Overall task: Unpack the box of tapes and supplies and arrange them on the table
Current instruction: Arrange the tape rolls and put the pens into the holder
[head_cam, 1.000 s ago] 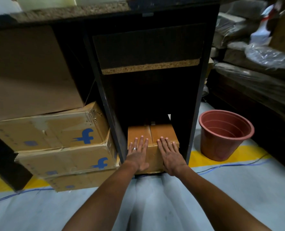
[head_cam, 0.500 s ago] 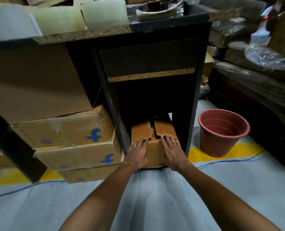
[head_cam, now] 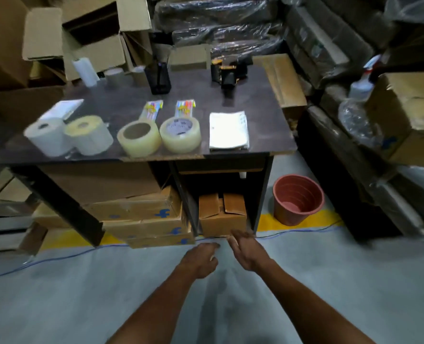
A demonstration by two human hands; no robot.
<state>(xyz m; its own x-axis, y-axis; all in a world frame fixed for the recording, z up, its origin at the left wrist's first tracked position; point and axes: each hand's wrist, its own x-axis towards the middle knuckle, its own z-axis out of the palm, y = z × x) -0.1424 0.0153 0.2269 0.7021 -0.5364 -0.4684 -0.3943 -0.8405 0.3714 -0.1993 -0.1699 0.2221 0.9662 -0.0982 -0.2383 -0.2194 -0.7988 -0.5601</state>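
Head view, table (head_cam: 268, 125): carries two paper rolls at 9 o'clock, two clear tape rolls (head_cam: 159, 136) at centre, two pen packs behind them, a white packet (head_cam: 228, 130) at 3 o'clock.
Head view, box (head_cam: 222, 214): sits in the cubby under the table, at 6 o'clock of the packet, flaps half raised.
Left hand (head_cam: 201, 259): fingers loosely curled, holding nothing, clear of the box.
Right hand (head_cam: 248, 249): fingers straight and relaxed, empty, fingertips near the box front; contact unclear.
Technique: the unpacking appears complete; the rows should be checked for alignment.

tape rolls (head_cam: 160, 137) on table (head_cam: 268, 130), box (head_cam: 222, 217) beneath
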